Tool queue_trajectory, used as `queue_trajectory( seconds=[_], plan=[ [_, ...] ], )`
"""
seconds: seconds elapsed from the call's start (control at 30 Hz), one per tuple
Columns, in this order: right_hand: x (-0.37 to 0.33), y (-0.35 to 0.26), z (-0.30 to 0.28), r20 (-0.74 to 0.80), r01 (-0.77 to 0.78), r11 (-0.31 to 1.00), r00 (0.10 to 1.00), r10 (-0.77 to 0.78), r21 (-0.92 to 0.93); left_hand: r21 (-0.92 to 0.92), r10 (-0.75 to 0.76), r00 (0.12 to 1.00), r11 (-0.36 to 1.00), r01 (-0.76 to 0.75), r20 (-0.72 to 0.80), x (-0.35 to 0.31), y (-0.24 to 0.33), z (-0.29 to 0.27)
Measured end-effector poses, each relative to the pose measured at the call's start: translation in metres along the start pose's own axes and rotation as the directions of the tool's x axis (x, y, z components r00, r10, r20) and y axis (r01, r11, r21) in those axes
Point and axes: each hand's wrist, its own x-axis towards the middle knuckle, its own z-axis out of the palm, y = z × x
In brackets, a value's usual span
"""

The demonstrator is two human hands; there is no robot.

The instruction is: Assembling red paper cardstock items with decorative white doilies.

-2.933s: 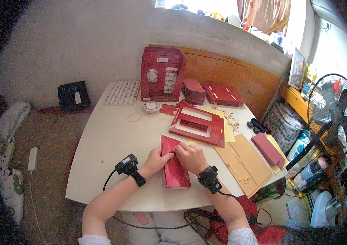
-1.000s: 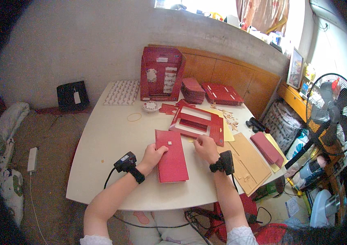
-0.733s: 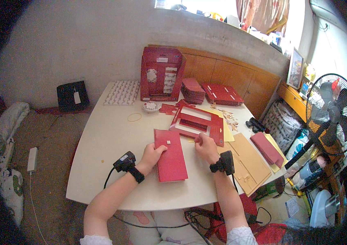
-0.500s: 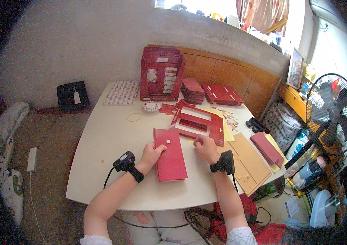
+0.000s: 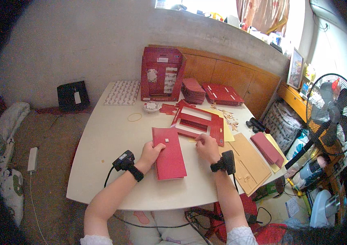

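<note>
My left hand [image 5: 150,157] grips the left edge of a long red folded card piece [image 5: 170,160], its thumb lying on top. A small pale square [image 5: 166,140] sits on the card's upper part. To the right, my right hand [image 5: 207,148] hovers close to the near edge of a red card frame with cut-out windows [image 5: 215,132]. Its fingers are curled together; whatever they may pinch is hidden. Each wrist wears a black strapped device.
At the back stand a red display box [image 5: 162,96], a patterned sheet [image 5: 121,93] and stacked red cards [image 5: 224,94]. A small round patterned item [image 5: 151,107] and a rubber band [image 5: 134,117] lie nearer. Tan boards [image 5: 247,163] cover the right side, near a fan [image 5: 332,114].
The red card piece in my left hand has shifted slightly up and left. My right hand has moved a little, its fingers still curled together.
</note>
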Motion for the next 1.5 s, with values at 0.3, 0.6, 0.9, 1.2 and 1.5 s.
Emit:
queue_trajectory(
  seconds=[0.3, 0.6, 0.9, 1.2, 1.5],
  plan=[
    [0.004, 0.01, 0.002, -0.013, 0.089, 0.995, 0.996, -0.089, 0.047, -0.024, -0.001, 1.0, 1.0, 0.001, -0.012, 0.003, -0.004, 0.0],
    [0.004, -0.01, 0.009, -0.028, 0.084, 0.985, 0.996, -0.081, 0.149, 0.051, 0.006, 0.999, 0.999, -0.003, -0.042, 0.006, -0.002, -0.005],
    [0.063, -0.051, 0.054, 0.138, 0.372, 0.922, 0.913, -0.384, 0.102, 0.053, 0.155, 0.955, 0.988, -0.146, -0.251, 0.028, -0.007, -0.031],
    [0.118, -0.055, 0.125, 0.043, 0.584, 0.782, 0.806, -0.59, -0.216, 0.183, 0.134, 0.925, 0.98, -0.072, -0.356, 0.034, 0.0, -0.052],
    [0.151, -0.048, 0.153, 0.086, 0.695, 0.465, 0.6, -0.795, -0.548, 0.162, 0.131, 0.923, 0.984, -0.076, -0.363, 0.041, -0.012, -0.052]
  ],
)
